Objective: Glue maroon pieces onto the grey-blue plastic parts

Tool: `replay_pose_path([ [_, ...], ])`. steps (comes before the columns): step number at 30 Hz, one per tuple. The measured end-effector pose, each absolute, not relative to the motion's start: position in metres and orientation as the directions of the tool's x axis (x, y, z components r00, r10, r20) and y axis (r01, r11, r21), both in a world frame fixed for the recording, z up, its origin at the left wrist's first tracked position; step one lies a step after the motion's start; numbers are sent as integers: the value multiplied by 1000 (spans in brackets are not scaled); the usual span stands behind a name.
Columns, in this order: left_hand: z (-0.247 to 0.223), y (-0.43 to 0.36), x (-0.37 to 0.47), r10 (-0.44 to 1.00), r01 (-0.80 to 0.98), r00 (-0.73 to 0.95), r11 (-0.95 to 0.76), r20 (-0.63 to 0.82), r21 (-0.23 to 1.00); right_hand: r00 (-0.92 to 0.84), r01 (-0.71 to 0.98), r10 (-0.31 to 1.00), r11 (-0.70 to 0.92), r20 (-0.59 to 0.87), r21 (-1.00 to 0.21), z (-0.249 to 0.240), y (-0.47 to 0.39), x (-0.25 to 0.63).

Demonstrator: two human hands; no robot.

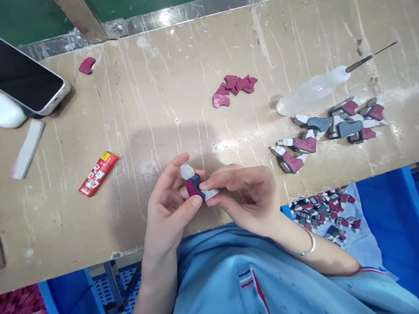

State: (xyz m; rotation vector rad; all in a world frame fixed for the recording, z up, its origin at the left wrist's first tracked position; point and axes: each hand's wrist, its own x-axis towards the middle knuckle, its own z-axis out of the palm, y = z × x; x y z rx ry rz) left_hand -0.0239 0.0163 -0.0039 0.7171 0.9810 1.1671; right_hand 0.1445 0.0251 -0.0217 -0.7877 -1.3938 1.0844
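Between my two hands, above the front edge of the table, is a small toy part (pixel 193 188) in grey, white and dark red. My left hand (pixel 171 201) grips its left side, with the thumb on the dark red panel. The fingertips and thumb of my right hand (pixel 244 192) pinch its pale right end. Farther back on the table lies a small pile of loose dark red plastic pieces (pixel 232 85). To the right, several similar grey, white and red toy parts (pixel 303 145) lie in a group.
A white squeeze bottle with a thin needle tip (pixel 313 93) lies at back right. On the left are a phone (pixel 22 75), a white case (pixel 4 110), a pale strip (pixel 28 148), a red packet (pixel 98 174) and a single red piece (pixel 87 65). Blue bins (pixel 398 231) stand below the table.
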Motion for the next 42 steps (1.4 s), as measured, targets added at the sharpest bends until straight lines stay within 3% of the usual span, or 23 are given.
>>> replay_pose_path([
  [8, -1, 11, -28, 974, -275, 48, 226, -221, 935, -126, -123, 928, 335, 350, -934, -20, 25, 143],
  [16, -7, 6, -22, 989, -314, 5, 139, -145, 939, -158, -21, 881, 450, 447, -893, -20, 26, 141],
  [24, -5, 11, -34, 954, -366, 136, 300, -268, 881, -243, -1, 839, 502, 487, -865, -17, 30, 147],
  [33, -1, 15, -40, 925, -346, 193, 376, -327, 860, -187, -96, 930, 302, 315, -948, -23, 26, 149],
  [42, 0, 12, -27, 981, -305, 46, 192, -187, 933, -151, -110, 936, 305, 319, -946, -30, 23, 148],
])
